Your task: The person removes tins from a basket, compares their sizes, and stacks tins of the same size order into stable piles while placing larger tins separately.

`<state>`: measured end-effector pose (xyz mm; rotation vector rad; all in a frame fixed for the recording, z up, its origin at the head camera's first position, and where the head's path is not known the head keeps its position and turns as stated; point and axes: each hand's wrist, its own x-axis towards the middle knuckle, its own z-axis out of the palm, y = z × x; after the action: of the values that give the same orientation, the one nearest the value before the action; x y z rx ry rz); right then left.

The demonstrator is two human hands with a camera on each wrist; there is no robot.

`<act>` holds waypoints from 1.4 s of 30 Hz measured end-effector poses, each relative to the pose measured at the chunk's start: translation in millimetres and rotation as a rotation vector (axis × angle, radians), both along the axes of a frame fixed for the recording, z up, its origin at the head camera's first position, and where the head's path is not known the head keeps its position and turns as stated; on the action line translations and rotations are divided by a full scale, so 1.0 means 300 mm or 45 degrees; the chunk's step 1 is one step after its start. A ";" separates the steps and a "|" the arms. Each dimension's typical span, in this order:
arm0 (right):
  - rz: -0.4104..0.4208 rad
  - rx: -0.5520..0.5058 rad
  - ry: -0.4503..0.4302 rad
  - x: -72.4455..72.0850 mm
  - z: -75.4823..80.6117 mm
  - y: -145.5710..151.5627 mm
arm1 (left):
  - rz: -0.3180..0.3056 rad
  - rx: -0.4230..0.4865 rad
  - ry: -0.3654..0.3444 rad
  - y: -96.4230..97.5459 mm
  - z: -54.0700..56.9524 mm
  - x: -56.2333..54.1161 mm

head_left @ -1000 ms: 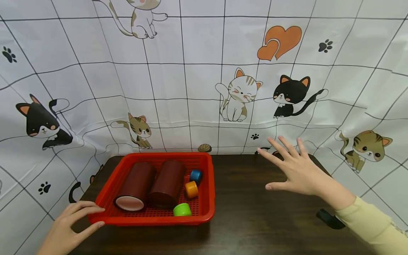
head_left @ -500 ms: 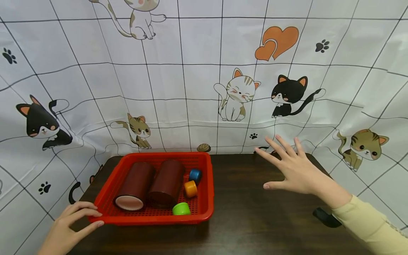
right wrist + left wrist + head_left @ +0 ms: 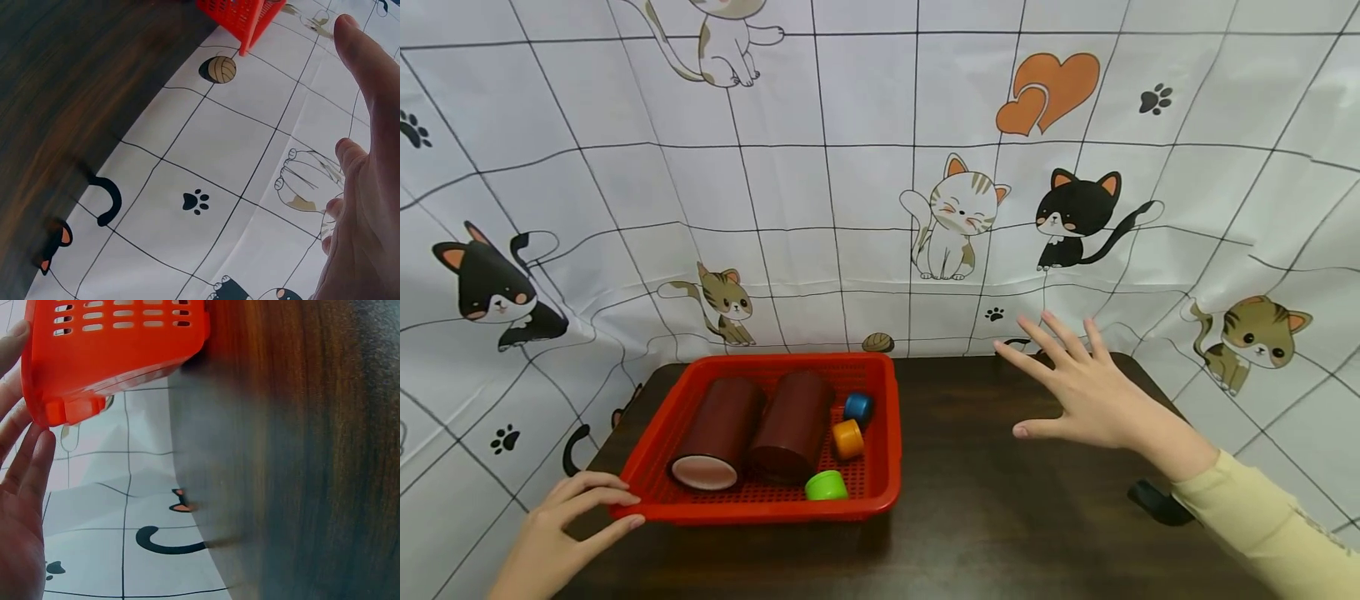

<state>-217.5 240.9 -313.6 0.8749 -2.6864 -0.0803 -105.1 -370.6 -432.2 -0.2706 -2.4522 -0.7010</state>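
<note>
A red plastic basket (image 3: 760,512) stands on the left part of the dark table. In it lie two long dark-red cylinders, the left one (image 3: 718,425) showing a pale pinkish end and the right one (image 3: 792,425) a dark end. Beside them sit a small blue piece (image 3: 858,407), an orange one (image 3: 847,439) and a bright green one (image 3: 827,485). My left hand (image 3: 557,533) is at the basket's near left corner, fingertips touching the rim, thumb and fingers only slightly bent. My right hand (image 3: 1086,400) hovers over the table's right side, fingers spread, holding nothing.
The dark wooden table (image 3: 970,517) ends at a white grid-patterned cloth (image 3: 865,192) with printed cats that rises behind and on both sides. A black object (image 3: 1159,502) lies near the right forearm, partly hidden by the sleeve.
The whole scene shifts slightly left and up with the head camera. Both hands keep their poses, and the basket and its contents stay as they were.
</note>
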 end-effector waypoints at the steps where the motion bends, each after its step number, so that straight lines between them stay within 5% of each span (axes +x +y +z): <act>1: 0.007 -0.004 0.002 -0.001 0.000 -0.002 | 0.005 -0.001 0.002 -0.001 0.001 0.001; 11: 0.008 0.001 -0.048 0.004 0.027 -0.014 | 0.052 -0.094 -0.090 0.005 0.023 0.005; 18: 0.014 0.034 -0.074 -0.027 0.070 -0.056 | -0.004 -0.097 -0.027 0.010 0.026 -0.006; 42: 0.218 0.008 -0.107 -0.117 0.115 -0.264 | 0.024 -0.032 -0.027 0.022 0.011 0.017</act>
<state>-252.7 161.8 -279.2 1.1294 -2.6756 -0.0140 -100.0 -364.2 -429.0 -0.2512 -2.4816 -0.6683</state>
